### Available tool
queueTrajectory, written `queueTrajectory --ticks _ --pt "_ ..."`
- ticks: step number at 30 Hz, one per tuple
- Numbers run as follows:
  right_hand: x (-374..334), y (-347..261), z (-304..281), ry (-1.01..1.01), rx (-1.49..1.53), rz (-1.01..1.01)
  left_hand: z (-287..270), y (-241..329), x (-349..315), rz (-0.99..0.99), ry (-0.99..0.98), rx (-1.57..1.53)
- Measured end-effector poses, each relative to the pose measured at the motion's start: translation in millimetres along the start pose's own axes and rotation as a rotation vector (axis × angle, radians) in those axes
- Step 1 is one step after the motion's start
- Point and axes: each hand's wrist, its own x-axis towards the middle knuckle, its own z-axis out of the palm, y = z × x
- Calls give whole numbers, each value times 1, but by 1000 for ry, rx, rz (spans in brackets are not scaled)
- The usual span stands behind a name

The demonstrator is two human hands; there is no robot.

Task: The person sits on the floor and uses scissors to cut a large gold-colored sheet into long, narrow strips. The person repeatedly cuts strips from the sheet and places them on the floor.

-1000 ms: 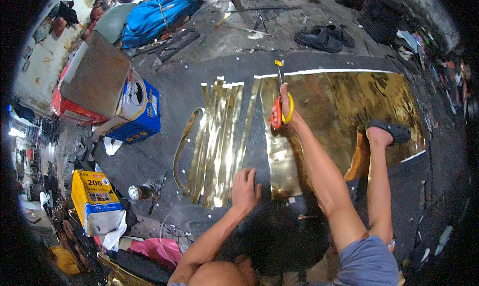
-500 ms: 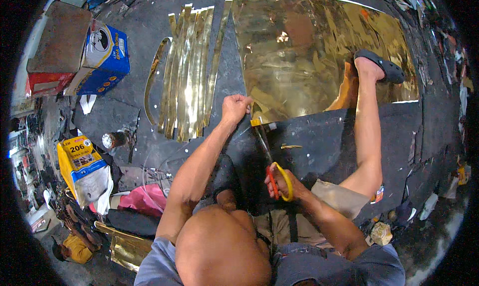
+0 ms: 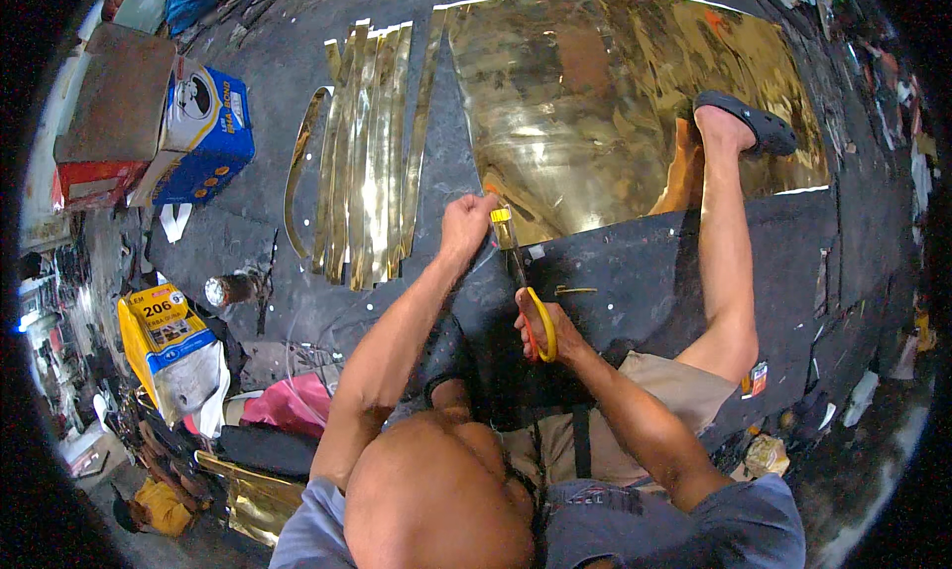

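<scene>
A large shiny gold sheet (image 3: 585,103) lies on the dark floor covering. My left hand (image 3: 466,225) is closed at its near left corner, fingertips pinching the edge. In my right hand (image 3: 548,328) is a pair of scissors (image 3: 537,321) with red and yellow handles, my fingers wrapped round the grips. The blades point away from me and meet the sheet's near edge beside my left hand; a yellow patch shows near their tips. Left of the sheet, several narrow gold strips (image 3: 369,172) lie side by side, and one strip (image 3: 297,187) bows outward.
A foot in a dark clog (image 3: 749,123) rests on the sheet's right part. A blue and white box (image 3: 203,123) stands at far left beside a brown-topped box (image 3: 111,93). Nearer are a yellow can (image 3: 164,321), a small cylinder (image 3: 230,289) and pink material (image 3: 288,403).
My right hand and the scissors have moved forward and a little left, bringing the blades farther along the sheet's left edge. My left hand still pinches the corner.
</scene>
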Motion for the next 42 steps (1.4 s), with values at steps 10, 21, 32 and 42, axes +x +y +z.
queueTrajectory --ticks 10,21,32,42 --pt "6 -7 3 3 -98 -69 12 -31 -37 96 -89 85" --pt "-2 -5 8 42 -82 -195 12 -17 -47 0 -101 48" --pt "3 -37 13 86 -166 -193 1 2 -49 -59 -186 -198" --pt "81 -84 2 122 -129 -502 -7 17 -52 -53 -259 -311"
